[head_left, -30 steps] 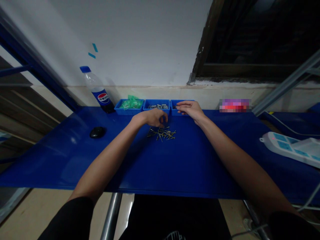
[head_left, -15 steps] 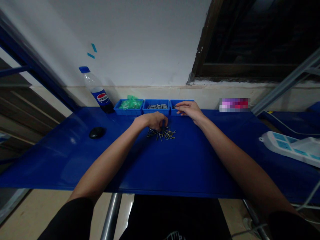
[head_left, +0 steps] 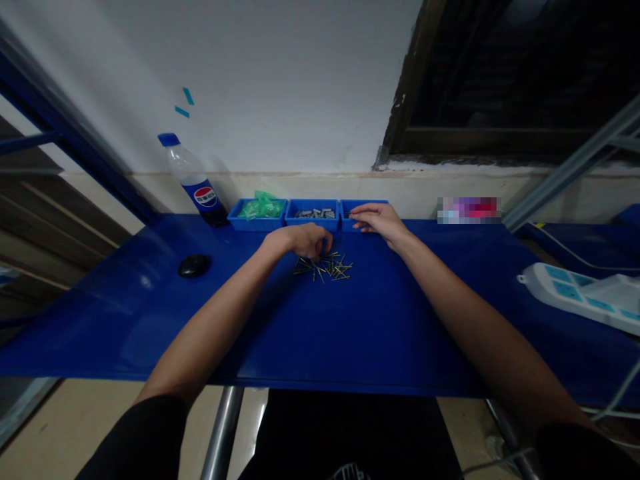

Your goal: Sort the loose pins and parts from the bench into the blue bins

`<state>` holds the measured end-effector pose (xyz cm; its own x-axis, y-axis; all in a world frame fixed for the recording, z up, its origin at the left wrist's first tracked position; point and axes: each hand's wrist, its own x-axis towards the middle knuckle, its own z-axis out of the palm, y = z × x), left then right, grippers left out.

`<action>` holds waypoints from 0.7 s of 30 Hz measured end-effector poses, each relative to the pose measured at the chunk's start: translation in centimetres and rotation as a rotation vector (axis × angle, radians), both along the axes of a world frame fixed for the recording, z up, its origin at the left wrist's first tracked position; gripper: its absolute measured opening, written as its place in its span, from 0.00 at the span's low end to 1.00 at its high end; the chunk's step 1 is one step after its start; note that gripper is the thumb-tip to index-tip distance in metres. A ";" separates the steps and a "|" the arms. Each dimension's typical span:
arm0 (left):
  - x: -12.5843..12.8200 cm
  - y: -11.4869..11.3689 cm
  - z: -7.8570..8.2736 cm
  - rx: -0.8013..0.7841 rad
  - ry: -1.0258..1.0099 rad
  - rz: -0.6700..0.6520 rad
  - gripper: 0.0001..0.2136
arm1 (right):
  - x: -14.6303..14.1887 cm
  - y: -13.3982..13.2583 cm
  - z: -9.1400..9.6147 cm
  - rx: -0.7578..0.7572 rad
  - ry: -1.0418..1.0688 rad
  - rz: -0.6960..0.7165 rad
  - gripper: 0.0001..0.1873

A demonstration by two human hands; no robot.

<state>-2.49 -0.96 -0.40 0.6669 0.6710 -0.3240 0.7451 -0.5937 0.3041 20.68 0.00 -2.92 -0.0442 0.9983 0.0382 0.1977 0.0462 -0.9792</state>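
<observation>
On the blue table (head_left: 320,333) lies a loose pile of thin, dark and brassy metal rods (head_left: 330,267); whether they are screws or bits is too small to tell. My left hand (head_left: 309,241) reaches down onto the pile's far left side, fingers curled and closed. Its fingertips are partly hidden, so anything pinched there cannot be made out. My right hand (head_left: 377,220) is at the right blue bin (head_left: 365,203), fingers stretched out over its front and left side. That hand covers much of the bin's contents.
A middle blue bin (head_left: 313,224) holds small grey pieces. The left blue bin (head_left: 255,225) contains green plastic bags (head_left: 265,205). Beside it stands a cola bottle (head_left: 200,187). A black computer mouse (head_left: 194,265) lies left, a white power strip (head_left: 575,290) right.
My left hand has shifted slightly left, and a few rods at the pile's right side have moved a little. My right hand stays at the right bin.
</observation>
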 end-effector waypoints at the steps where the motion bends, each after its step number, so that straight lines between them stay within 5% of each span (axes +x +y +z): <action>1: 0.0 0.0 0.0 -0.003 0.009 -0.002 0.19 | 0.0 0.1 -0.1 0.001 -0.005 -0.001 0.07; 13: -0.8 0.4 0.9 -0.033 -0.046 0.025 0.19 | 0.0 0.2 -0.1 -0.008 -0.013 -0.007 0.07; 21: -0.5 0.5 1.3 0.164 -0.516 0.056 0.13 | 0.1 0.1 -0.1 -0.065 0.014 0.125 0.04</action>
<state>-3.01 -0.43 0.94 0.6737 0.7241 0.1477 0.5553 -0.6279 0.5453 20.79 0.05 -3.02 -0.1685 0.9854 -0.0247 0.1809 0.0062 -0.9835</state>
